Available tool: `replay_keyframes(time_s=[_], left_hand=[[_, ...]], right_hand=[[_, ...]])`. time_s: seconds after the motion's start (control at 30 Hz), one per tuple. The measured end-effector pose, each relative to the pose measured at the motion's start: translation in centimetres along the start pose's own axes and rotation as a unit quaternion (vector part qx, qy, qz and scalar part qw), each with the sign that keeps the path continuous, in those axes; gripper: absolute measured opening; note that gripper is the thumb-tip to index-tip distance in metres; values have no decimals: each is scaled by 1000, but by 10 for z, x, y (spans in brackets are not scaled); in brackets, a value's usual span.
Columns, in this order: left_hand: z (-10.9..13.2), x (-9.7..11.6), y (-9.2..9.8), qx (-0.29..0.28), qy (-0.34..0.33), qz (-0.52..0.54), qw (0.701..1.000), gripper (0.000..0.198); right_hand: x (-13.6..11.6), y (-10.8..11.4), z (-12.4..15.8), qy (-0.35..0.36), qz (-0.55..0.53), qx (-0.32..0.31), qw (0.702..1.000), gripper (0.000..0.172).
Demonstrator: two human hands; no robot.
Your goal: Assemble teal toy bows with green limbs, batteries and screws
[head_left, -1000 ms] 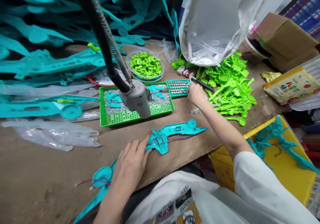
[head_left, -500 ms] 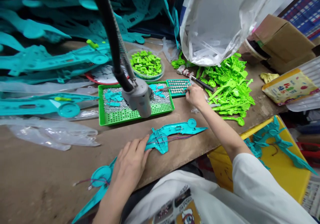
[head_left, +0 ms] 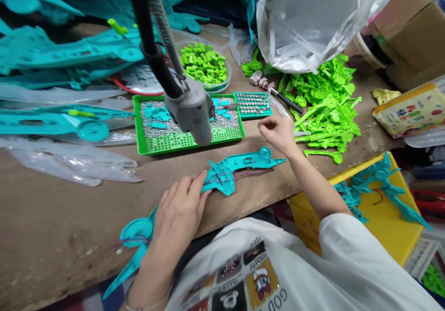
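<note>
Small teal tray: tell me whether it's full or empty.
Not empty: rows of round metallic pieces show in the small teal tray. Whether completely full, I cannot tell.

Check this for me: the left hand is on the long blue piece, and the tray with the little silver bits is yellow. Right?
Not quite: the tray is green, not yellow, as the head view shows. The left hand is on the long blue piece.

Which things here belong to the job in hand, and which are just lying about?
Likely part of the job:
turquoise part under the left hand
round metal pieces in the small tray near the right hand
green tray

Probably just lying about:
cardboard box
crumpled yellow item
printed packet
</note>
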State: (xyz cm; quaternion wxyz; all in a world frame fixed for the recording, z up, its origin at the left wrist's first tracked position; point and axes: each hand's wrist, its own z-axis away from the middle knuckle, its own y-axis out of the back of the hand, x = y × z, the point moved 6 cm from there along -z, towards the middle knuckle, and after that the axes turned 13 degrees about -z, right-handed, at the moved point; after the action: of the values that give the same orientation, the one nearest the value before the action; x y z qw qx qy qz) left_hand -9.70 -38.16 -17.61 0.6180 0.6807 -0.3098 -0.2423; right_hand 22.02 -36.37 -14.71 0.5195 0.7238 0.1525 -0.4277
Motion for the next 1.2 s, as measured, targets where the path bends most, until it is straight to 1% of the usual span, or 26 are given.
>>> replay_keyframes(time_s=[0.03, 0.1, 0.17, 0.23, 0.37, 0.5, 0.67, 0.77, 0.83, 0.87, 0.9, 0.93, 1.0, 1.1, 1.2], left_hand=[[0, 1, 3, 3, 2, -6, 1000, 40], [0, 3, 9, 11, 6, -20, 1000, 40], [1, 6, 14, 19, 7, -32, 999, 40], [2, 9, 19, 26, 5, -40, 999, 41], [3, 14, 28, 32, 4, -52, 998, 41], [4, 15, 33, 48, 7, -52, 997, 41], [4, 14, 32, 57, 4, -57, 997, 41], [3, 13, 30, 58, 3, -60, 997, 39], [3, 11, 29, 56, 3, -60, 997, 39], [3, 10, 29, 55, 3, -60, 997, 39], [3, 9, 28, 53, 1, -60, 997, 39], [3, 9, 28, 50, 0, -59, 997, 39], [3, 8, 26, 44, -1, -55, 998, 39], [4, 7, 26, 37, 7, -51, 998, 40], [5, 8, 26, 30, 11, -49, 998, 41]], right_hand=[[-2, -6, 19, -16, -70, -20, 997, 22], [-4, -19, 54, -58, -158, -52, 984, 20], [-4, -29, 79, -78, -185, -53, 978, 18], [-4, -33, 92, -76, -178, -32, 981, 17], [-10, -34, 96, -44, -139, 13, 989, 17], [-19, -33, 99, -1, -108, 38, 993, 18], [-19, -42, 106, 24, -47, 49, 997, 19], [-19, -41, 105, 43, -27, 34, 998, 20], [-21, -34, 94, 72, -15, 12, 997, 20], [-21, -28, 83, 85, -7, 9, 996, 21], [-20, -21, 68, 93, 6, 14, 996, 23], [-17, -12, 51, 94, 22, 33, 995, 27], [-7, 0, 12, 84, 72, 49, 993, 31], [13, -5, -39, 63, 152, -5, 986, 31], [28, -15, -65, 48, 207, -24, 977, 29]])
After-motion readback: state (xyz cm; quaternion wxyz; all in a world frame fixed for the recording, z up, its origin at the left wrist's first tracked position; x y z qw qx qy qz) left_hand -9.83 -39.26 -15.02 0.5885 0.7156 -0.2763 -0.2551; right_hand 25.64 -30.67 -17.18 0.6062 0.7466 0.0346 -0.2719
